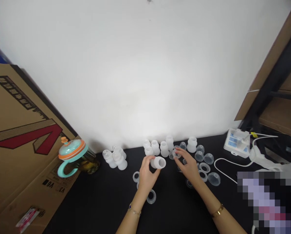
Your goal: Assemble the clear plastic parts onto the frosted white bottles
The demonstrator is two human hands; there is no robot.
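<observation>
In the middle of the head view my left hand (146, 174) grips a white bottle (159, 162), tilted with its open mouth toward the camera. To its right, my right hand (189, 167) has thumb and fingers closed on a small clear cap (176, 153). Several white open bottles (164, 149) stand behind both hands along the wall. Clear domed caps (214, 178) and translucent rings (205, 167) lie around and to the right of my right hand. Another ring (151, 196) lies beside my left wrist.
Four-piece clutter aside, several capped white bottles (120, 160) stand left of centre. A glass teapot (87, 161) with a turquoise lid sits beside a large cardboard box (21, 130). At the right are a power strip (237, 143), a white cable (229, 160) and a pixelated area.
</observation>
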